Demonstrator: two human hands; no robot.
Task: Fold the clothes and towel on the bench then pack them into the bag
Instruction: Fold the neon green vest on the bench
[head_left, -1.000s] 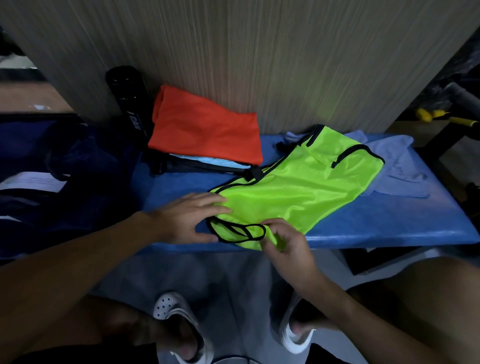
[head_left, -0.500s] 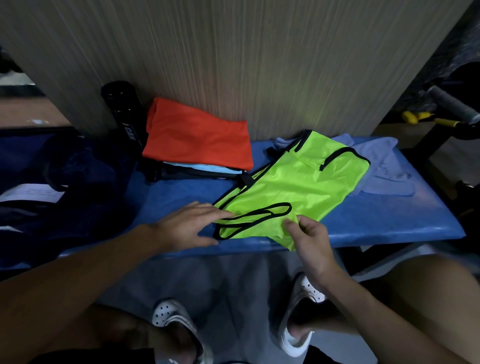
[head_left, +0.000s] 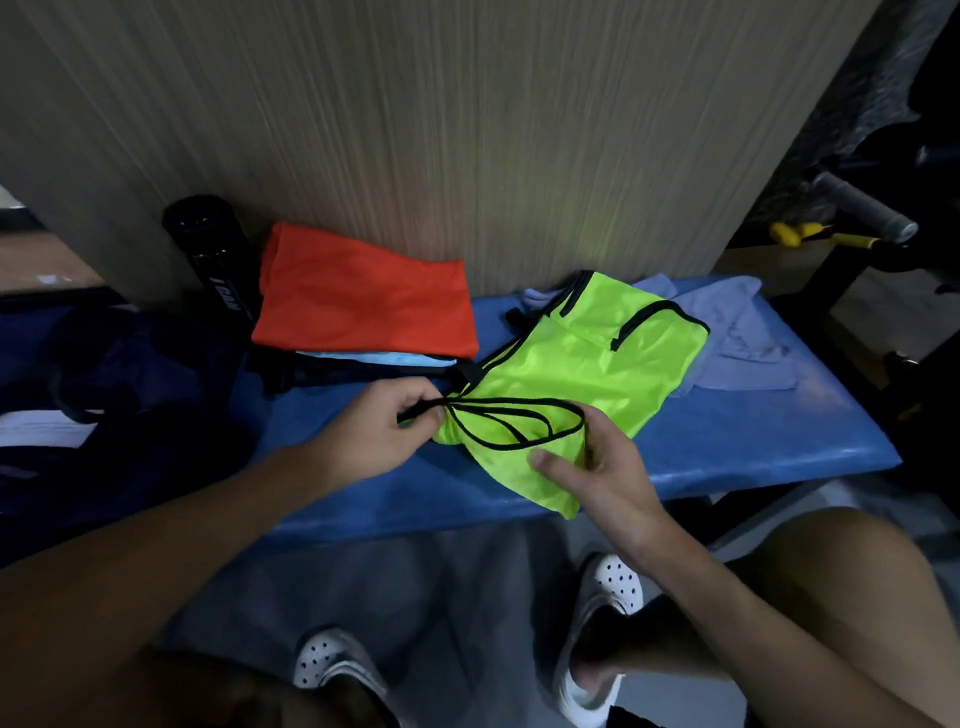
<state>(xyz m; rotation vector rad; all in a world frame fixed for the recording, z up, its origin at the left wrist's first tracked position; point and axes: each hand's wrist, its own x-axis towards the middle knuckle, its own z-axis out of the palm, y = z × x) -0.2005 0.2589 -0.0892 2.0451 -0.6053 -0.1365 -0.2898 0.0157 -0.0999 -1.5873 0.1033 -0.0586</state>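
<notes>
The green vest (head_left: 587, 364) lies slantwise on the blue bench (head_left: 753, 431), its far end beyond the right hand and its near corner hanging off the front edge just below that hand. The left hand (head_left: 374, 436) has its fingers curled and pinches the bunched black-trimmed straps between thumb and forefinger. The right hand (head_left: 602, 478) grips the cloth beside the strap loops, thumb on top; its other fingers seem tucked round the fabric, though that is partly hidden. The step looks like squaring up the strap end before folding. To do it well, I would draw the two hands gently apart so the loops lie flat one over the other, then pull the hanging corner back onto the bench before making any crease. The mesh looks slippery and light, so a fold is likely to slide unless it is pressed down with a flat palm. Fold towards the far end, away from both hands, aiming for the footprint of the orange garment (head_left: 363, 296) that tops the folded stack beyond the left hand. The pale towel (head_left: 737, 332) partly under the vest's far side, beyond the right hand, should not be dragged along. The dark bag (head_left: 130, 374) sits to the outer side of the left hand.
</notes>
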